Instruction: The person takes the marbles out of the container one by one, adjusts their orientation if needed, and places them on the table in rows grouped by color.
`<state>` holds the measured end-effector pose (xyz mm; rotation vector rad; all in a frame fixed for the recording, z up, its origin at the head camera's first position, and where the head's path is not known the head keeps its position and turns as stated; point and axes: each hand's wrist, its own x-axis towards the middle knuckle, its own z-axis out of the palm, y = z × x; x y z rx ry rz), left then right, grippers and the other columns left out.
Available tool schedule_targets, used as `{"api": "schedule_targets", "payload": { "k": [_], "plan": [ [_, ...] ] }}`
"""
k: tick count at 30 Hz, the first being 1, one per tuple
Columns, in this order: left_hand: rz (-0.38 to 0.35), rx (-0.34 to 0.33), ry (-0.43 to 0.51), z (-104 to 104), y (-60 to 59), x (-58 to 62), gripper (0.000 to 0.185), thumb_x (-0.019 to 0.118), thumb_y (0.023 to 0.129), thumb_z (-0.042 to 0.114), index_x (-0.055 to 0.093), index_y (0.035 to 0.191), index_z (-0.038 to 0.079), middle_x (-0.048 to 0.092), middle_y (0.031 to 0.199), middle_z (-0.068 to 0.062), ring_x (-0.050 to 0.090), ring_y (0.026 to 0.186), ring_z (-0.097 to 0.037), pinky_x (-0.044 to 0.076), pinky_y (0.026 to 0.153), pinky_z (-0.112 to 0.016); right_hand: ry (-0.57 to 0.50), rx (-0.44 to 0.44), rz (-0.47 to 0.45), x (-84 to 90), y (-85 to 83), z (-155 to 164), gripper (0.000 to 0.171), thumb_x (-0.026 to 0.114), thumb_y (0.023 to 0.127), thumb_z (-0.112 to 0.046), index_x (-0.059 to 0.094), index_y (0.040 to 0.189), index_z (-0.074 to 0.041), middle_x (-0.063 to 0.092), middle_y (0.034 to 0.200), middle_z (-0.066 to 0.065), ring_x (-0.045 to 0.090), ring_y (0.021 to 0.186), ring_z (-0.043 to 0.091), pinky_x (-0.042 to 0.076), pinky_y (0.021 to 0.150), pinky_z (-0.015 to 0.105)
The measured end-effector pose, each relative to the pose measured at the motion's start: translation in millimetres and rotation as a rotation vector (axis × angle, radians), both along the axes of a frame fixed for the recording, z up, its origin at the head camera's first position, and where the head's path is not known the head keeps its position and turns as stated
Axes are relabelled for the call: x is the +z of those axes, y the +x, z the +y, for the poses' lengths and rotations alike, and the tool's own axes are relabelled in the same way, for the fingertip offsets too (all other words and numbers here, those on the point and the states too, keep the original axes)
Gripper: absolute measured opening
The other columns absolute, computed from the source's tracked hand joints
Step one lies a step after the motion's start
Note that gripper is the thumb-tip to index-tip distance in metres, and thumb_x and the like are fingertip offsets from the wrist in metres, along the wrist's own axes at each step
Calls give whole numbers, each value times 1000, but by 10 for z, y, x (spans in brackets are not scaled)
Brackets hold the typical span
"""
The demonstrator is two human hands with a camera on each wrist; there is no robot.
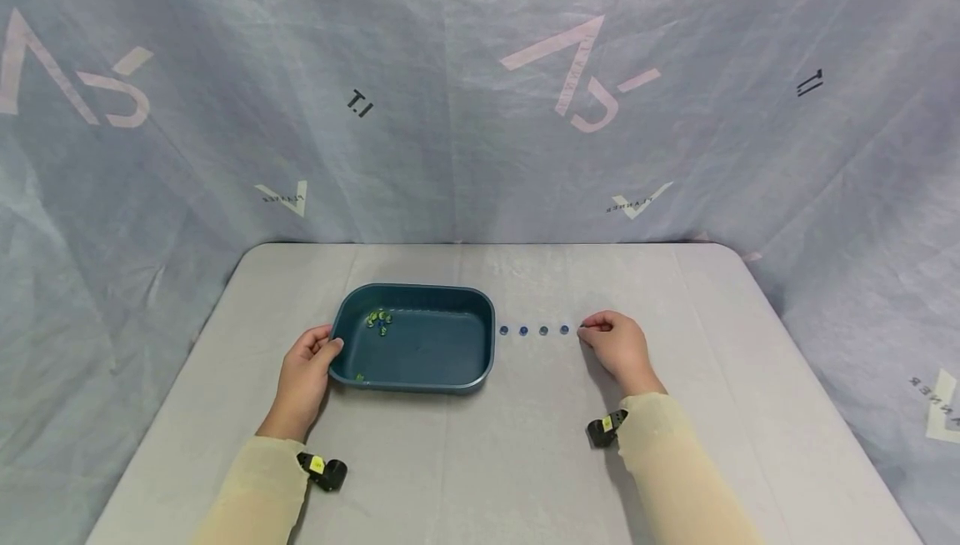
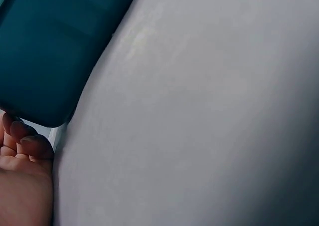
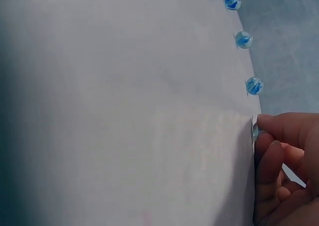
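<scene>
**Two hands at a teal tray and a row of blue marbles**

Nearest the head camera are two pale yellow sleeves (image 1: 262,487), each with a small black wrist-worn camera (image 1: 324,472) beside it, above the near edge of the grey rounded-corner table (image 1: 525,462).

The left hand (image 1: 303,374) rests on the table at the left end of the dark teal rectangular plastic tray (image 1: 450,366), thumb against the tray's rim and fingers curled round its near left corner, gripping it. In the left wrist view the fingertips (image 2: 27,136) sit just under the tray's rounded corner.

The tray lies near the middle of the table. A small cluster of yellow-green and blue glass marbles (image 1: 378,320) lies in its far left corner, and a single green marble (image 1: 360,377) sits by its near wall.

Just beside the tray's right end, a row of four blue swirled glass marbles (image 1: 533,330) runs rightward across the table. The right hand (image 1: 618,347) rests at the right end of this row, fingers curled with the tips pinched together on the table; the right wrist view shows a further marble (image 3: 254,131), mostly hidden, between thumb and forefinger.
</scene>
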<state>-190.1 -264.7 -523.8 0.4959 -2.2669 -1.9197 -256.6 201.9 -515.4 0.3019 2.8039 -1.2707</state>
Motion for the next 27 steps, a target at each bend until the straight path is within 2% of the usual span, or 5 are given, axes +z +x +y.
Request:
{"api": "schedule_targets", "payload": {
  "k": [7,18,27],
  "plan": [
    [-7,-1,2,2,-2,16,36,60,104,18,57,134,-3,62,112,-12,55,97,-14,46,80,-20,-7,1,5,2,10,-7,17,73,95,-17,74,104,-3,69,89,8,60,78,21,47,68,32],
    [-7,-5,5,-2,-10,-8,36,60,105,18,58,133,-3,63,111,-10,56,96,-13,48,80,-20,3,18,-4,11,13,1,19,72,95,-17,73,107,-2,69,91,8,61,81,22,47,70,33],
    [-23,-8,-8,-17,3,-36,37,61,104,22,59,133,-1,63,112,-11,55,97,-15,47,80,-20,-105,36,-35,4,46,87,30,73,96,-21,71,118,-1,71,99,9,64,84,19,50,71,32]
  ]
}}
